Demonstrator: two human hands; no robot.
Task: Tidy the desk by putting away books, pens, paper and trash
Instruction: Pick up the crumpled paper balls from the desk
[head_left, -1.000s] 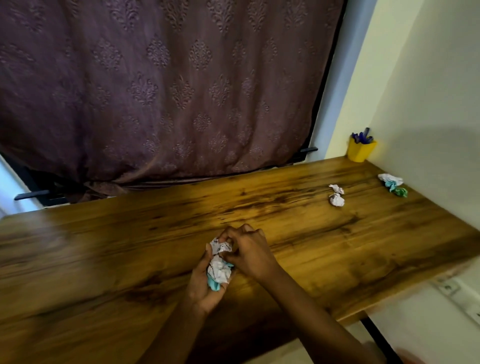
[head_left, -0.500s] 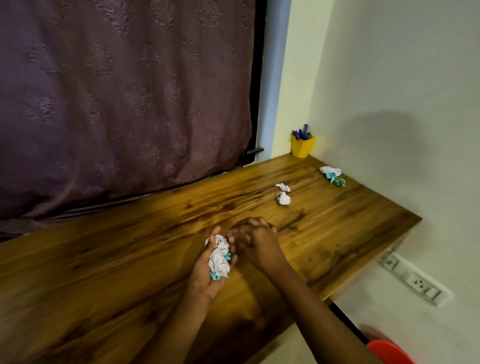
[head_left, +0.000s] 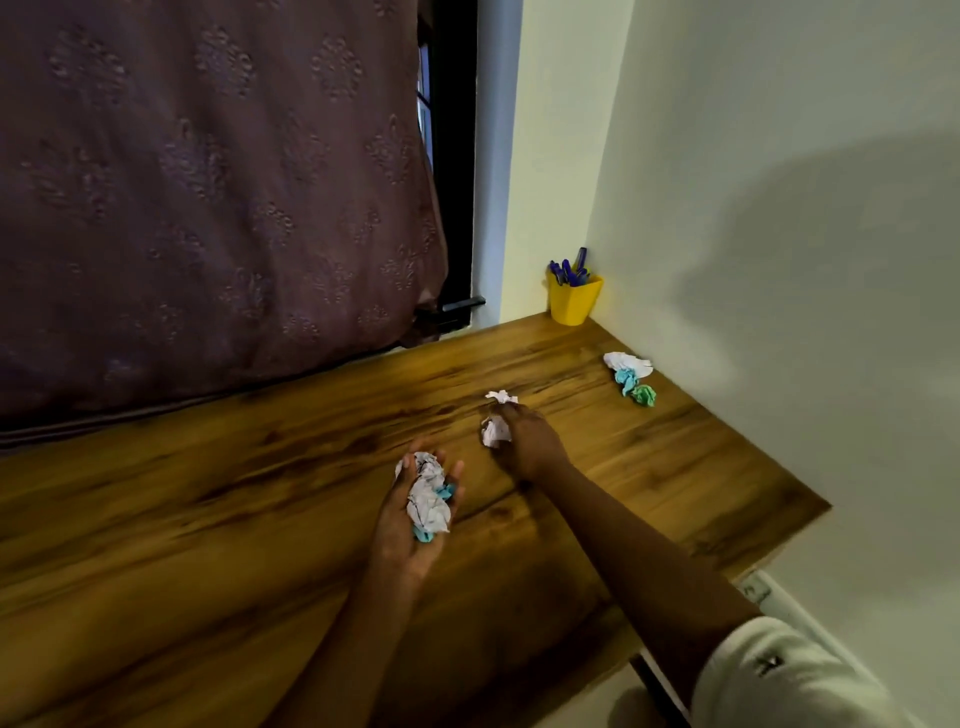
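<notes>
My left hand is palm up over the wooden desk, cupping a bundle of crumpled white and teal paper. My right hand reaches further right and closes on a white crumpled paper ball. A second small white paper ball lies on the desk just beyond those fingers. Near the right wall lies a clump of white, teal and green crumpled paper.
A yellow cup holding blue pens stands in the desk's far right corner. A purple curtain hangs behind the desk. The white wall bounds the right side, with a socket strip below the desk edge.
My right hand left the bundle in my left hand and reached right to the white paper ball. The view swung to the right.
</notes>
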